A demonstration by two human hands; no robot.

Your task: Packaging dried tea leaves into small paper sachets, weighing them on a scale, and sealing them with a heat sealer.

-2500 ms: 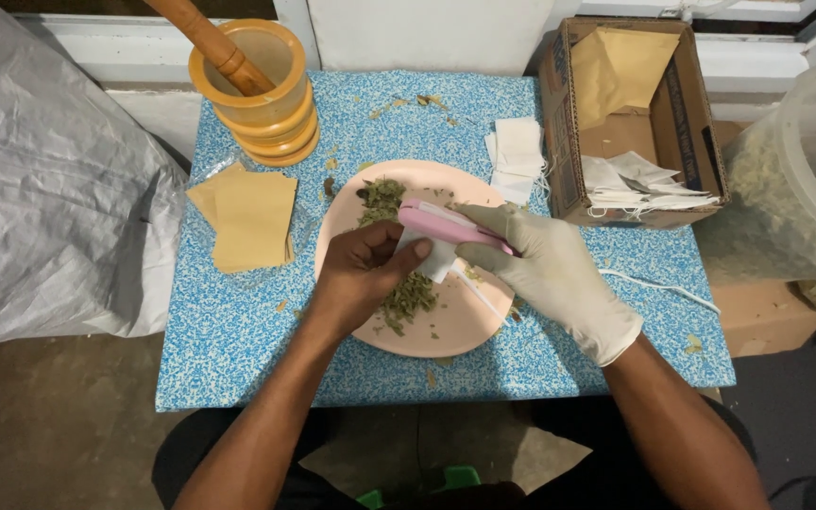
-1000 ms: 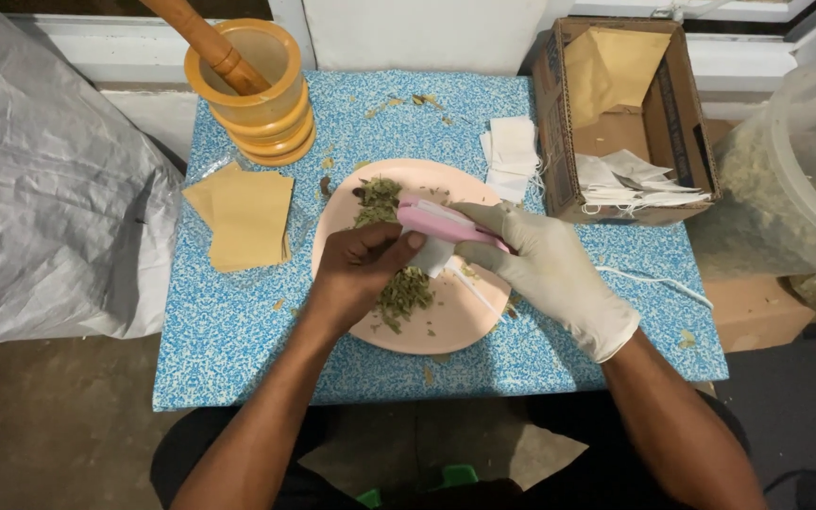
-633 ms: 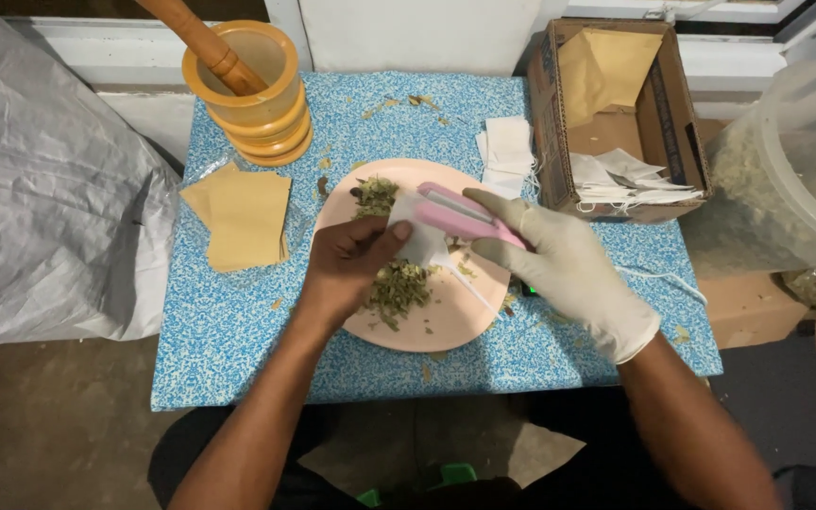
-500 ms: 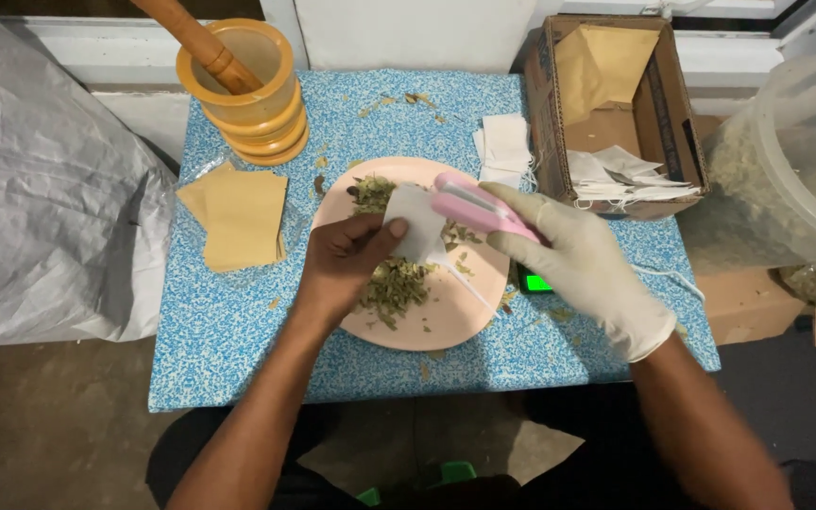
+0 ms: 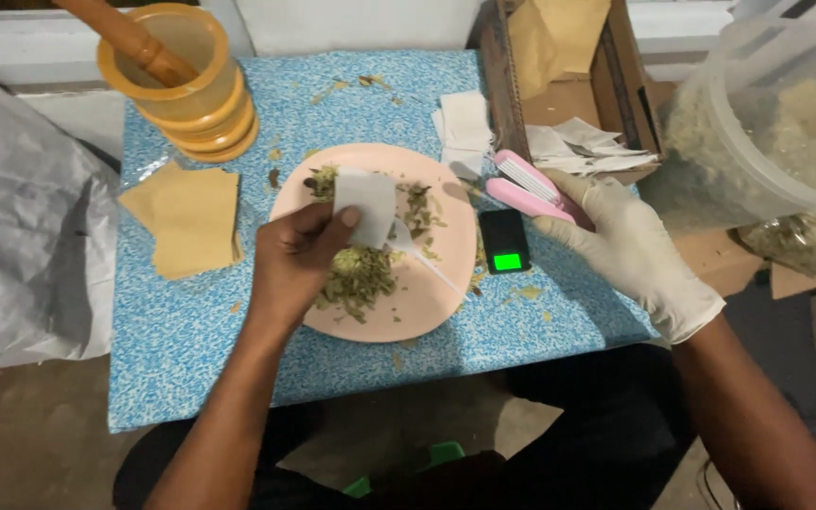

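My bare left hand (image 5: 295,264) pinches a small white paper sachet (image 5: 366,203) above a pink plate (image 5: 427,307) that holds a heap of dried green leaves (image 5: 356,276). A white string hangs from the sachet across the plate. My right hand (image 5: 630,250), in a white glove, grips a pink hinged hand sealer (image 5: 526,187) with its jaws apart, held right of the plate. Just left of that hand, a small black pocket scale (image 5: 504,240) with a lit green display lies on the blue speckled table (image 5: 191,331).
An orange mortar with a wooden pestle (image 5: 177,80) stands at the back left. Brown paper envelopes (image 5: 186,219) lie left of the plate, white sachets (image 5: 465,123) behind it. A cardboard box (image 5: 569,85) holds more sachets. A clear tub of dried leaves (image 5: 776,123) sits right.
The sealer has come off the sachet and moved right with my right hand, its jaws now apart. The scale it hid is uncovered. My left hand lifted the sachet slightly.
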